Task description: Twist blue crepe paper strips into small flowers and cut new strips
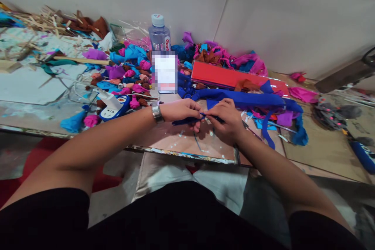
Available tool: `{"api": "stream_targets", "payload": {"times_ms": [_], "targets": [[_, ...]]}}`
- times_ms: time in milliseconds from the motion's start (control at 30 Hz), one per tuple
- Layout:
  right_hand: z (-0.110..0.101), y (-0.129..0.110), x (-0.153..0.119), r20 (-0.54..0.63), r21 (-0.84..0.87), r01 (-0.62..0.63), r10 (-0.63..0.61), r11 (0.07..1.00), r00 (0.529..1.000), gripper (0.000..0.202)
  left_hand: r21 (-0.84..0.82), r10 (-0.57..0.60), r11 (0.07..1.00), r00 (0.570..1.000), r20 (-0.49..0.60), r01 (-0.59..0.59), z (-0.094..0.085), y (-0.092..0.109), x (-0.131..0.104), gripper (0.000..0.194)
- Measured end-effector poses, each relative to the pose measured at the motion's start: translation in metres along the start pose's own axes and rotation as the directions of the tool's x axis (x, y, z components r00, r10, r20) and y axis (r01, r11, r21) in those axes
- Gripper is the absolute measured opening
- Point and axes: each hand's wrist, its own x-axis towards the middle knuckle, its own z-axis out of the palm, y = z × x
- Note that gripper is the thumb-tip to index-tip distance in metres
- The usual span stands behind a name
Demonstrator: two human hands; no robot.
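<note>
Over the front of the table, my left hand point(184, 111) and my right hand point(225, 120) meet, fingertips pinched together. Between them they hold a small dark blue fabric piece point(187, 120), its end sticking out under the left fingers. A metal-banded watch sits on my left wrist. Just behind my hands lies a long strip of blue fabric point(243, 98), running right and hanging in a loop near the table's front. What the right fingertips do in detail is too small to make out.
A phone point(164, 72) leans against a capped bottle point(159, 33). Left of my hands is a white-and-blue power strip point(113, 109) with a plug and cable. Red flat packets point(234, 79) lie behind the blue strip. Colourful fabric scraps and wooden sticks point(49, 21) cover the back.
</note>
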Motion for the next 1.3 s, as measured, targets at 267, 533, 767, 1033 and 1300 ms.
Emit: {"api": "stream_targets", "payload": {"times_ms": [267, 533, 767, 1033, 1300], "targets": [[-0.0030, -0.0009, 0.0027, -0.008, -0.031, 0.060, -0.060, 0.998, 0.998, 0.010, -0.047, -0.039, 0.998, 0.997, -0.068, 0.035, 0.0001, -0.0050, 0.0031, 0.024], [0.0010, -0.0018, 0.0003, 0.043, -0.072, -0.028, 0.031, 0.997, 0.999, 0.012, 0.240, 0.071, 0.970, 0.992, -0.105, -0.044, -0.0042, -0.0056, 0.0051, 0.028], [0.0011, -0.0030, 0.0017, 0.027, -0.115, -0.055, 0.058, 0.992, 0.998, 0.008, 0.556, 0.251, 0.822, 0.953, -0.169, -0.118, -0.0054, -0.0072, 0.0074, 0.032], [0.0010, -0.0021, 0.0021, 0.028, -0.103, -0.073, 0.076, 0.992, 0.997, 0.010, 0.497, 0.238, 0.861, 0.951, -0.195, -0.113, -0.0054, -0.0061, 0.0069, 0.030], [-0.0004, -0.0049, 0.0013, 0.017, -0.089, -0.063, 0.065, 0.994, 0.998, 0.008, 0.380, 0.147, 0.923, 0.969, -0.200, -0.061, -0.0061, -0.0049, 0.0062, 0.033]]}}
